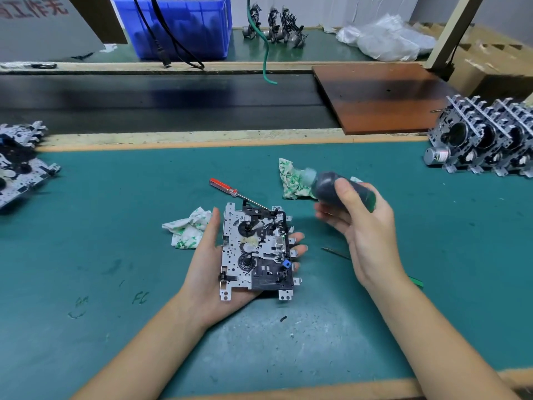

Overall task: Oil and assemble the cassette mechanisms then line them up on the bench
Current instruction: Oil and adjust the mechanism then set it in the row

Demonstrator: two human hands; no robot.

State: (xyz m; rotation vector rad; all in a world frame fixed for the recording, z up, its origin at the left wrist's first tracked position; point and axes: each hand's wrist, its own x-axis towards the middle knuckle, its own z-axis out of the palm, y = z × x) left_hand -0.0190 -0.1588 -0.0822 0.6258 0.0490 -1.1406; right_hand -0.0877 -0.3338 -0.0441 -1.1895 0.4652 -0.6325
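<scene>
A cassette mechanism (253, 249), a perforated metal plate with black gears, lies flat on my left hand (206, 255), palm up above the green mat; my fingertips show past its right edge. To its right, my right hand (366, 229) grips a dark oil bottle (331, 187) with a green label, tilted with its pale cap pointing up-left. The bottle is blurred. A row of upright mechanisms (484, 140) stands at the right edge of the bench.
A red-handled screwdriver (230, 192) lies just behind the held mechanism. Crumpled rags sit at left (187, 229) and behind the bottle (291, 180). More mechanisms (20, 163) pile at the left edge. A brown board (380, 96) and a blue bin (178, 27) stand farther back.
</scene>
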